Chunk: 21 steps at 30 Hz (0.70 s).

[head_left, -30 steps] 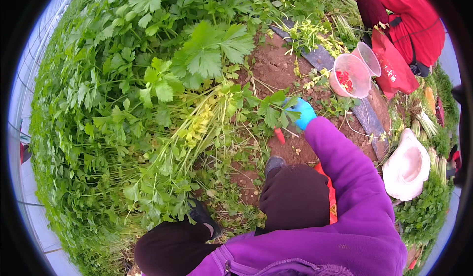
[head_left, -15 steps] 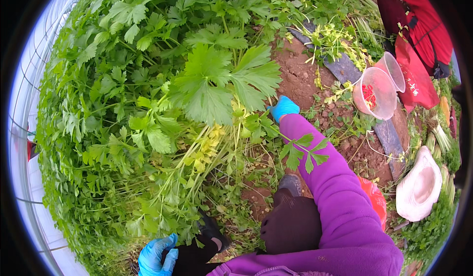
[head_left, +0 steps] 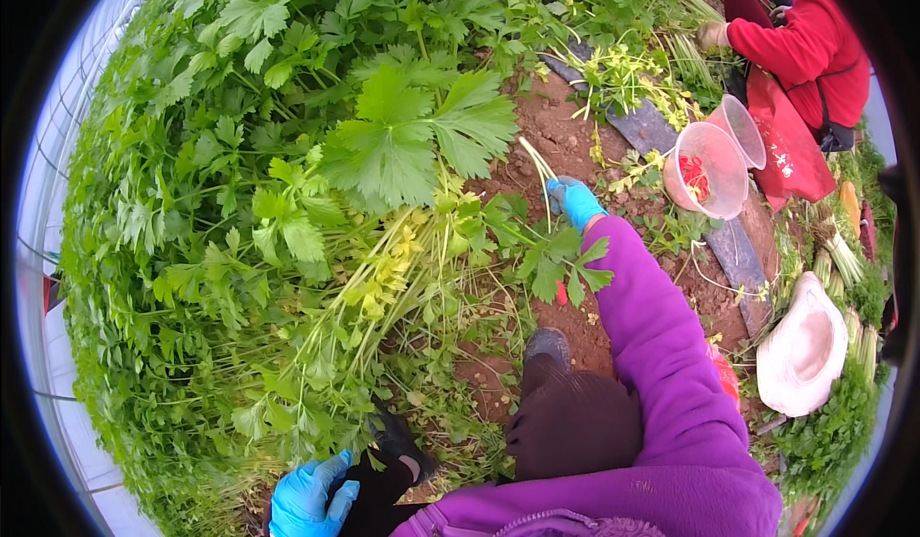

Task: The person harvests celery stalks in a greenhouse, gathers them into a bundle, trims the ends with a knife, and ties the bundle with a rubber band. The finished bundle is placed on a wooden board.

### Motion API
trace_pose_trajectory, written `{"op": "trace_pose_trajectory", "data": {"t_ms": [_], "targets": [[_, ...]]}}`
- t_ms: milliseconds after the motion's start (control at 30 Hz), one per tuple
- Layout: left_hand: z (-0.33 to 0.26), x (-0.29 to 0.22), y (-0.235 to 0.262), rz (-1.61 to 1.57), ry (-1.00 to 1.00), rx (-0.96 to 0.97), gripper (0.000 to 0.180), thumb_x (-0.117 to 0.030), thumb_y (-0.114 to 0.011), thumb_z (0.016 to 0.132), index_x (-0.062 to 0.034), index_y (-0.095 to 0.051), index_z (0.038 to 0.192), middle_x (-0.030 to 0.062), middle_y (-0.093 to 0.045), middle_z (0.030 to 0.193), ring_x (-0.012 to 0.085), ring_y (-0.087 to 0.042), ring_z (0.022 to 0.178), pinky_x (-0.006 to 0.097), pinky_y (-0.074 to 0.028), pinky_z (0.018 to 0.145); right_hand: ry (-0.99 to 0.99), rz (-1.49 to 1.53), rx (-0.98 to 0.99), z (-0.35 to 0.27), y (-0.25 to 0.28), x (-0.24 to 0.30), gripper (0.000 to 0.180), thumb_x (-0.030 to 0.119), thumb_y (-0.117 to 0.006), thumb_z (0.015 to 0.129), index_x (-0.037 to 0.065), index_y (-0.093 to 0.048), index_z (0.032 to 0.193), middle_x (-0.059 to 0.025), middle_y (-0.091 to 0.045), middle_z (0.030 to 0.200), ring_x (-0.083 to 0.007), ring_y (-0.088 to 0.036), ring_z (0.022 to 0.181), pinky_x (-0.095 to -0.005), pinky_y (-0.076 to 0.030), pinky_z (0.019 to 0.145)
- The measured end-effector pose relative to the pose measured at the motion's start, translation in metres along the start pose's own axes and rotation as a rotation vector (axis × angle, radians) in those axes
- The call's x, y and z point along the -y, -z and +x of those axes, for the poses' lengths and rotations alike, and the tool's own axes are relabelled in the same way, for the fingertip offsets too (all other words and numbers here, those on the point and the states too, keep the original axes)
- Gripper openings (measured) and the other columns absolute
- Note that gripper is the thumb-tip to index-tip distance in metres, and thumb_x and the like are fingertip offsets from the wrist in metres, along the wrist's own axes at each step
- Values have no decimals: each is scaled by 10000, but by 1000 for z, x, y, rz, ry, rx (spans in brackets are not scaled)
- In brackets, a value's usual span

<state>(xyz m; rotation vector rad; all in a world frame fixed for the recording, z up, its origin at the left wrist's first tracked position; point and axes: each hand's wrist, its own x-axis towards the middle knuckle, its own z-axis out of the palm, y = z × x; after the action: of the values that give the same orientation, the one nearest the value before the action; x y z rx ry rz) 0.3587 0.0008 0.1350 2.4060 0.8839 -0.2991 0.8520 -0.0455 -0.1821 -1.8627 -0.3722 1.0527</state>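
Note:
My right hand (head_left: 575, 202), in a blue glove, is stretched out over the bare soil with its fingers closed on thin celery stalks (head_left: 539, 159). Their pale cut-looking ends point up and away to the left. My left hand (head_left: 312, 499), gloved in blue too, rests low by my dark trouser leg. Its thumb and fingers are apart, and nothing shows between them. Tall celery plants (head_left: 393, 135) stand dense in front of me and to the left. Yellowed leaves (head_left: 391, 267) and leaning stems lie between my hands. A small red thing (head_left: 562, 293) shows below my right hand, partly hidden.
Two clear plastic tubs (head_left: 707, 168), one with red strips inside, stand at the right on dark plank-like strips (head_left: 738, 264). A red bag (head_left: 788, 144), a pale hat (head_left: 803, 350) and celery bundles (head_left: 845, 257) lie beyond. Another person in red (head_left: 815, 53) crouches at the far right.
My right hand has drawn back slightly toward the right, with pale stalk ends now showing at it. The view has shifted, bringing more of the person in red into sight. My left hand stays low.

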Motion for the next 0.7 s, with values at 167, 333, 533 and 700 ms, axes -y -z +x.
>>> {"op": "trace_pose_trajectory", "data": {"t_ms": [167,333,533,700], "targets": [[27,-6,-7,-27,-53,454,388,-313,-603,890,-107,-582,1217,153,-638,945,329,-632,815,392,-512,715,278,239,-83,-96,15,24,241,218,-579,933,26,-644,1063,-21,-651,953,-116,-567,895,-267,-447,836],[112,-47,-33,-105,-549,97,411,-228,-619,884,-52,-540,1246,185,-614,1047,362,-606,928,399,-505,801,454,500,57,-173,13,49,263,174,-549,954,8,-633,1141,-44,-650,1125,-137,-565,1075,-296,-404,984],[192,-124,-88,-258,-632,-447,695,-166,-715,809,-31,-364,1393,182,-533,1268,315,-524,1161,385,-418,981,294,858,325,-217,-15,57,383,196,-551,951,20,-534,1291,-50,-581,1239,-149,-536,1125,-304,-397,983],[205,-141,-141,-874,-219,-157,552,-156,-626,892,-9,-384,1366,49,-634,1002,86,-564,798,246,-479,720,207,908,450,-227,-22,44,416,272,-573,943,51,-532,1293,-40,-594,1186,-161,-547,1095,-341,-411,953]]}}
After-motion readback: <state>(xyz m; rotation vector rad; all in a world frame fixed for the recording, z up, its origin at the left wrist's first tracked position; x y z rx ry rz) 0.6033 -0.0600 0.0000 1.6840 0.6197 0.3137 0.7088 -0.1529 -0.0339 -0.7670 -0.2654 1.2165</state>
